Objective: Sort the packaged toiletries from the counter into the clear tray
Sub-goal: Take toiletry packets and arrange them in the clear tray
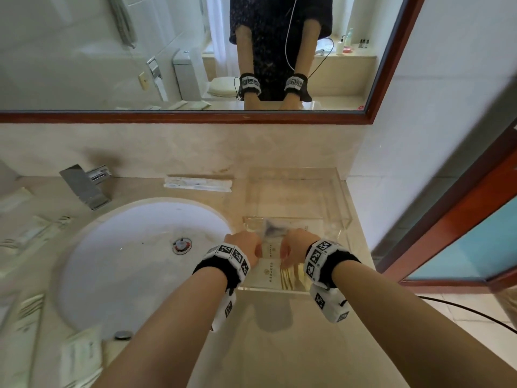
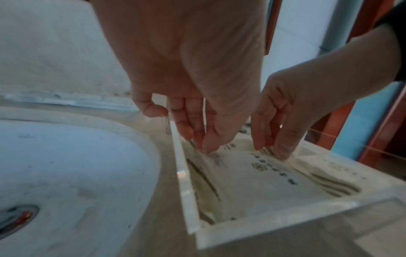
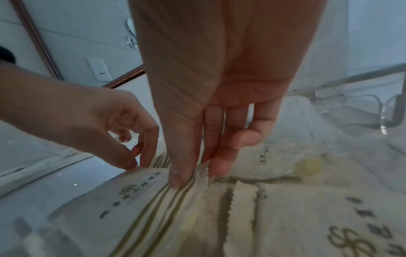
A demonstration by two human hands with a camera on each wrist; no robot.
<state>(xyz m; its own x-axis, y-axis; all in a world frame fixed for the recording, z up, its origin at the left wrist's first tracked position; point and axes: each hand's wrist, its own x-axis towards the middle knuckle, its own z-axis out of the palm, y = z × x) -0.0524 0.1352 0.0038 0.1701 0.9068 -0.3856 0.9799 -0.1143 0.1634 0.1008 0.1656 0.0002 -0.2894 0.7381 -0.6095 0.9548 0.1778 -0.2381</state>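
The clear tray (image 1: 296, 175) stands on the counter to the right of the sink. Both hands reach into its near end. My left hand (image 1: 246, 245) pinches the left edge of a white printed packet (image 1: 272, 271) between thumb and fingers (image 2: 186, 132). At the packet's serrated far edge (image 3: 204, 167), my right hand (image 1: 296, 245) pinches between thumb and fingers. The packet (image 2: 263, 179) lies flat on other white packets (image 3: 329, 226) in the tray. A see-through pouch (image 1: 268, 228) lies just beyond the hands.
A white sink (image 1: 140, 261) and chrome faucet (image 1: 86, 186) fill the left. Several white packets (image 1: 30, 233) lie on the counter left of the sink, more at the near left (image 1: 81, 357). A long wrapped item (image 1: 198, 184) rests by the back wall. A door frame (image 1: 447, 233) stands at the right.
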